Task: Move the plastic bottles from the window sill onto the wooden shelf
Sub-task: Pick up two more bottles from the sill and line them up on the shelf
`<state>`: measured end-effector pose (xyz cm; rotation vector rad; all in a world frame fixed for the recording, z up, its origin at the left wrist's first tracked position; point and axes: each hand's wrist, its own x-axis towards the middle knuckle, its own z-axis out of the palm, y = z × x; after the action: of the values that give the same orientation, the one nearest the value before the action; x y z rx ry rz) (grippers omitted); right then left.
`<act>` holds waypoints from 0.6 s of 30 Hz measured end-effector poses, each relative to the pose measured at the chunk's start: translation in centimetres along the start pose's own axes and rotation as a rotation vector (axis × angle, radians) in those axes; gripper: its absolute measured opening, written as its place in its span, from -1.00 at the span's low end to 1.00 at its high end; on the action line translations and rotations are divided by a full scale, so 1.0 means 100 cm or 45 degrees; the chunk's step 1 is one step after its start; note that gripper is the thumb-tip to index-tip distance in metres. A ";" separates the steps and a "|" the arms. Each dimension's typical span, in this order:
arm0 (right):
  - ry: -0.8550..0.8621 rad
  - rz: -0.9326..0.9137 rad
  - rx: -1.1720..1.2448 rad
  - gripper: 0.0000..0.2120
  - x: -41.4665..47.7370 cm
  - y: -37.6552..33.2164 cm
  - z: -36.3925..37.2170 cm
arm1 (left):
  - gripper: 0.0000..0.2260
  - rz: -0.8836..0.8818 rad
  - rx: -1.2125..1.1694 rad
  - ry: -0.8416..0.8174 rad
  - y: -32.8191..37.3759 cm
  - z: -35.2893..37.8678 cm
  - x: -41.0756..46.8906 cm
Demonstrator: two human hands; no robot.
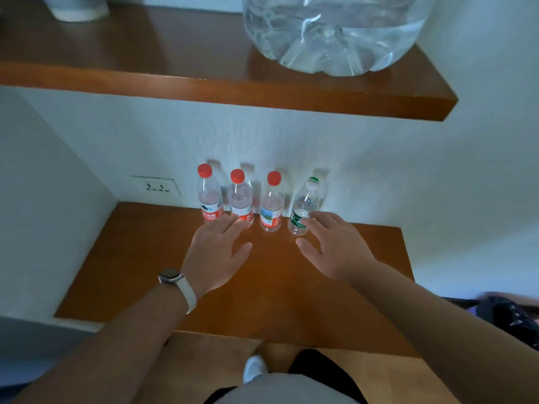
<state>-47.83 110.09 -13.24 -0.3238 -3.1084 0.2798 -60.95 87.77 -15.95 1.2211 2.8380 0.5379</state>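
- Green bottle (304, 207) is standing upright at the right end of a row of four, at the back of the lower shelf (140, 275), close to the white wall (379, 170).
- Three red-cap bottles (240, 198) are standing upright to its left, each a little apart from the next.
- All four are holding clear water; the green one is wearing a white and green cap.
- Left hand (215, 252) is hovering over the shelf with fingers straight and spread, gripping nothing; its fingertips are lying in front of the base of the middle red-cap bottle, and I cannot tell whether they are touching it.
- A watch (172, 277) with a white strap is sitting on the left wrist.
- Right hand (335, 246) is reaching out, fingers straight and thumb apart, gripping nothing; its fingertips are overlapping the green bottle's label, contact unclear.
- A socket (156, 186) is showing on the wall left of the row.
- A big clear jug (335, 33) is standing on the upper shelf (145, 59).
- A white shoe (254, 368) is showing on the floor below.
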 end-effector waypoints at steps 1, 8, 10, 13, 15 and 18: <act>-0.001 -0.027 -0.013 -0.46 0.001 -0.003 -0.004 | -0.55 -0.011 0.024 -0.013 0.002 -0.003 -0.002; -0.013 -0.199 -0.028 -0.48 0.004 -0.007 -0.023 | -0.55 -0.097 0.190 0.003 0.019 -0.023 -0.016; -0.019 -0.245 -0.016 -0.44 0.003 -0.006 -0.028 | -0.53 -0.137 0.211 -0.018 0.031 -0.029 -0.022; -0.017 -0.333 -0.026 -0.41 0.001 -0.002 -0.034 | -0.53 -0.202 0.286 -0.038 0.049 -0.040 -0.033; -0.023 -0.390 0.008 -0.39 -0.001 -0.002 -0.039 | -0.51 -0.287 0.333 -0.036 0.060 -0.049 -0.045; -0.050 -0.519 0.032 -0.37 -0.005 -0.008 -0.042 | -0.50 -0.445 0.381 -0.057 0.073 -0.060 -0.068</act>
<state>-47.45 109.99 -8.95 0.3171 -3.1054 0.3174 -51.88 85.74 -8.89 0.7134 3.0696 0.0743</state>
